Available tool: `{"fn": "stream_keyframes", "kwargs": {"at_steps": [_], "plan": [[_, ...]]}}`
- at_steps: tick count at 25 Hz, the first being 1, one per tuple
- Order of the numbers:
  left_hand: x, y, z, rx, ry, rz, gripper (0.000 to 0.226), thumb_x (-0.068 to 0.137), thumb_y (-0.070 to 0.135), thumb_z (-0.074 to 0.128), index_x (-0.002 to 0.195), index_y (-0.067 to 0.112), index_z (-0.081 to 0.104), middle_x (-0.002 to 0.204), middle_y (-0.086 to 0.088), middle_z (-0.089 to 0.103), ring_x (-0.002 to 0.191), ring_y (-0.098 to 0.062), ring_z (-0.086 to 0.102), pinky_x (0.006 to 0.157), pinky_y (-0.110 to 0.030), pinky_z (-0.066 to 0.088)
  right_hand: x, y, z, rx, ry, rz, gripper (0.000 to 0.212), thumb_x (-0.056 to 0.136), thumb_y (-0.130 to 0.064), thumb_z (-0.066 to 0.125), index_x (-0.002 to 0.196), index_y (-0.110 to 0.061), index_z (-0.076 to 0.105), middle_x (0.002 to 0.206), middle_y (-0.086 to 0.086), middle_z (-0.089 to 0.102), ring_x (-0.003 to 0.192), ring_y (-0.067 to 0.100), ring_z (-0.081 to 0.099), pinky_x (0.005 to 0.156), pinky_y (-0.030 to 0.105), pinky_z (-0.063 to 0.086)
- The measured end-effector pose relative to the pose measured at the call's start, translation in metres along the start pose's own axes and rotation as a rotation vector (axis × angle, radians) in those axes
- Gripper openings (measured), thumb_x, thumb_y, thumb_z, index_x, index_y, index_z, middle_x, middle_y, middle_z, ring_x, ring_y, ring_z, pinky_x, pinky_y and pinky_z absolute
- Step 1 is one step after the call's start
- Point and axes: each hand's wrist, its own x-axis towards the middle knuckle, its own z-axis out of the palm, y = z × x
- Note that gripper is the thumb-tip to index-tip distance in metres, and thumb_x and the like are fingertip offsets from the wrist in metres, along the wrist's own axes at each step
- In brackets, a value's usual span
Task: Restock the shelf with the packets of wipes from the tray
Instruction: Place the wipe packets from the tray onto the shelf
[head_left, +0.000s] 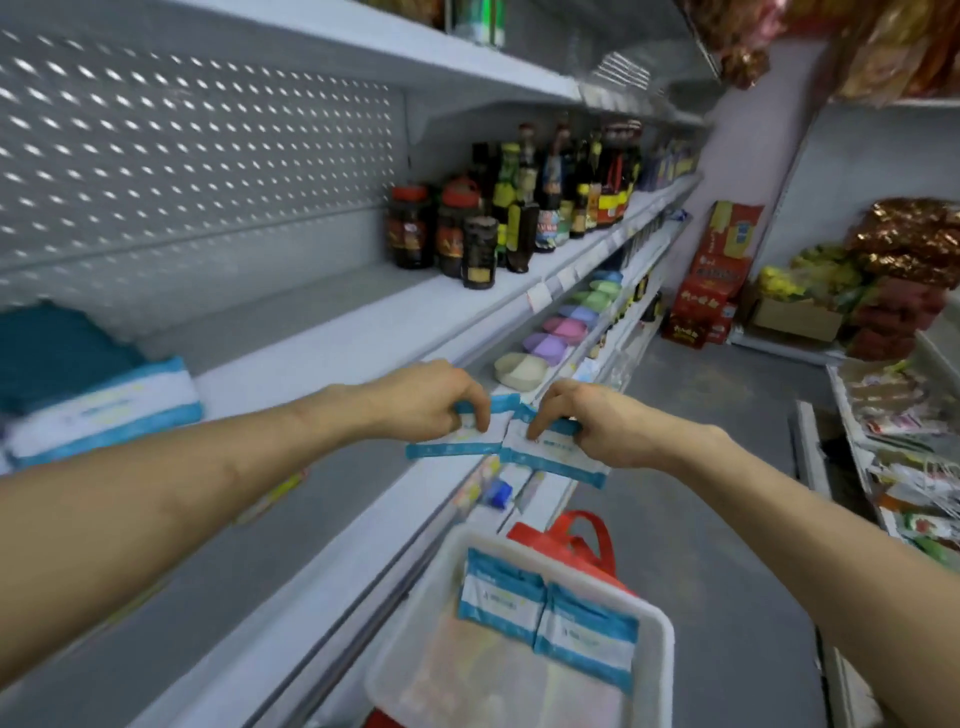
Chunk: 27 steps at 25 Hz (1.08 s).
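Left hand (431, 400) pinching wipes packet (457, 441), right hand (587, 421) pinching another (550, 457)

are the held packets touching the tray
Apart. In the head view the left hand holds the left packet and the right hand the right packet, clear above the tray, shelf edge between.

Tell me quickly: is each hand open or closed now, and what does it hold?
Left hand: closed, pinching the left packet of wipes.
Right hand: closed, pinching the right packet of wipes.
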Motion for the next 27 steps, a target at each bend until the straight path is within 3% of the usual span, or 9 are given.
{"fn": "stream_keyframes", "kwargs": {"at_steps": [3, 6, 8, 10, 14, 17, 21, 24, 27], "plan": [[-0.029, -0.005, -0.054, 0.026, 0.062, -0.102, 0.031, 0.088, 0.013, 0.065, 0.106, 0.037, 0.074, 0.104, 0.009, 0.067, 0.094, -0.012, 0.058, 0.08, -0.029, 0.045, 0.028, -0.02, -0.04, -0.034, 0.031, -0.067, 0.063, 0.085, 0.007, 0.049, 0.119, -0.042, 0.07, 0.131, -0.005, 0.057, 0.112, 0.018, 0.056, 0.097, 0.035, 0.05], [-0.062, -0.017, -0.096, 0.034, 0.1, -0.211, 0.028, 0.088, 0.014, 0.07, 0.104, 0.036, 0.076, 0.077, 0.021, 0.059, 0.074, 0.001, 0.055, 0.064, -0.021, 0.037, 0.055, -0.049, -0.068, -0.063, 0.042, -0.157, 0.066, 0.085, 0.007, 0.044, 0.114, -0.045, 0.072, 0.128, -0.009, 0.061, 0.106, 0.017, 0.057, 0.087, 0.027, 0.049], [-0.088, -0.031, -0.119, 0.027, 0.124, -0.262, 0.026, 0.086, 0.015, 0.074, 0.102, 0.036, 0.077, 0.071, 0.025, 0.057, 0.07, 0.013, 0.054, 0.059, -0.014, 0.035, 0.073, -0.072, -0.08, -0.038, 0.059, -0.228, 0.066, 0.084, 0.01, 0.044, 0.111, -0.043, 0.074, 0.125, -0.009, 0.063, 0.103, 0.017, 0.057, 0.085, 0.026, 0.048], [-0.118, -0.045, -0.135, -0.002, 0.134, -0.325, 0.024, 0.086, 0.014, 0.077, 0.101, 0.034, 0.078, 0.077, 0.023, 0.062, 0.07, 0.015, 0.054, 0.061, -0.016, 0.038, 0.089, -0.098, -0.088, -0.011, 0.081, -0.301, 0.067, 0.082, 0.011, 0.044, 0.107, -0.043, 0.076, 0.121, -0.01, 0.065, 0.099, 0.016, 0.059, 0.085, 0.029, 0.052], [-0.169, -0.072, -0.142, -0.021, 0.129, -0.467, 0.023, 0.087, 0.015, 0.076, 0.099, 0.035, 0.078, 0.088, 0.019, 0.067, 0.075, 0.008, 0.057, 0.062, -0.008, 0.038, 0.122, -0.15, -0.093, -0.007, 0.101, -0.451, 0.067, 0.083, 0.01, 0.047, 0.106, -0.045, 0.076, 0.117, -0.009, 0.069, 0.095, 0.018, 0.063, 0.084, 0.037, 0.057], [-0.201, -0.092, -0.13, -0.059, 0.097, -0.559, 0.026, 0.085, 0.012, 0.077, 0.098, 0.034, 0.078, 0.096, 0.008, 0.072, 0.084, -0.01, 0.062, 0.08, -0.03, 0.052, 0.14, -0.186, -0.091, -0.01, 0.131, -0.547, 0.067, 0.08, 0.011, 0.047, 0.107, -0.042, 0.076, 0.119, -0.005, 0.069, 0.097, 0.019, 0.062, 0.088, 0.037, 0.055], [-0.235, -0.114, -0.106, -0.124, 0.077, -0.643, 0.028, 0.082, 0.011, 0.078, 0.096, 0.035, 0.078, 0.097, 0.007, 0.071, 0.09, -0.02, 0.064, 0.088, -0.042, 0.053, 0.15, -0.223, -0.085, 0.017, 0.129, -0.618, 0.068, 0.077, 0.013, 0.042, 0.106, -0.038, 0.075, 0.121, -0.008, 0.068, 0.1, 0.016, 0.061, 0.087, 0.032, 0.053], [-0.251, -0.124, -0.091, -0.174, 0.072, -0.68, 0.027, 0.085, 0.011, 0.075, 0.099, 0.034, 0.077, 0.101, 0.015, 0.065, 0.094, -0.013, 0.06, 0.086, -0.035, 0.05, 0.16, -0.246, -0.079, 0.053, 0.088, -0.665, 0.069, 0.074, 0.013, 0.038, 0.097, -0.041, 0.074, 0.114, -0.005, 0.069, 0.096, 0.02, 0.062, 0.084, 0.041, 0.055], [-0.26, -0.126, -0.082, -0.237, 0.121, -0.738, 0.025, 0.09, 0.015, 0.07, 0.103, 0.036, 0.072, 0.104, 0.028, 0.058, 0.096, -0.002, 0.056, 0.081, -0.019, 0.041, 0.168, -0.269, -0.071, 0.11, 0.047, -0.704, 0.068, 0.073, 0.014, 0.037, 0.096, -0.038, 0.075, 0.109, -0.006, 0.069, 0.092, 0.019, 0.063, 0.08, 0.038, 0.056]]}}
